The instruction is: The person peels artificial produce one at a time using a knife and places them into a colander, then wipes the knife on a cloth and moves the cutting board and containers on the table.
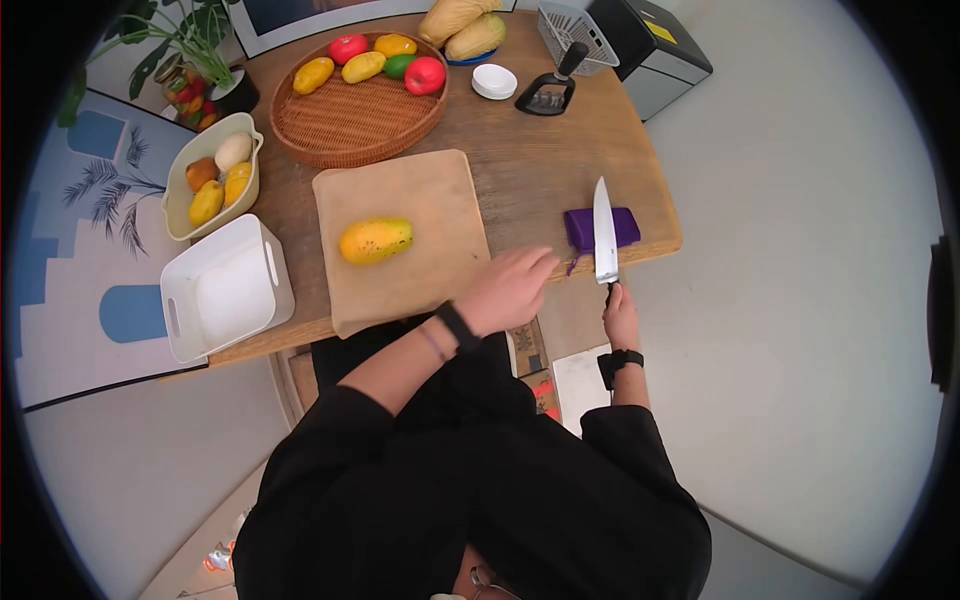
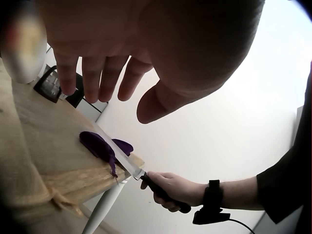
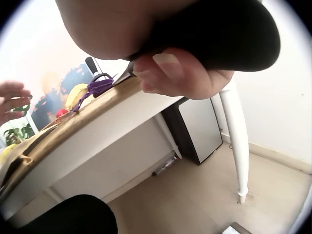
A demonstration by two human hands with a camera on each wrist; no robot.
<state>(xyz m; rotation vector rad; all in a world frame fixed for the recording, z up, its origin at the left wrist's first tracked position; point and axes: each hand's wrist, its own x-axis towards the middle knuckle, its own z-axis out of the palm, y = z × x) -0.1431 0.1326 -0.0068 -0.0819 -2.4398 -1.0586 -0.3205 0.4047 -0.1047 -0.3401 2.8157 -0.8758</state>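
Note:
My right hand (image 1: 621,318) grips the black handle of a kitchen knife (image 1: 604,230) at the table's front right edge. Its long blade points away from me and overlaps a folded purple cloth (image 1: 626,226) with a cord. In the right wrist view, curled fingers (image 3: 183,73) wrap the handle. My left hand (image 1: 508,288) is held near the front edge, left of the knife, with nothing in it; the left wrist view shows its fingers (image 2: 91,78) extended and apart. A yellow-orange papaya (image 1: 376,241) lies on a tan cloth (image 1: 400,190) left of that hand.
A white bin (image 1: 280,265) and a cream basket of fruit (image 1: 172,205) stand at left. Behind the cloth is a round wicker tray (image 1: 345,125) with several fruits. Small white bowls (image 1: 494,82), a black-handled tool (image 1: 548,95) and a grey basket (image 1: 585,40) sit at the back right.

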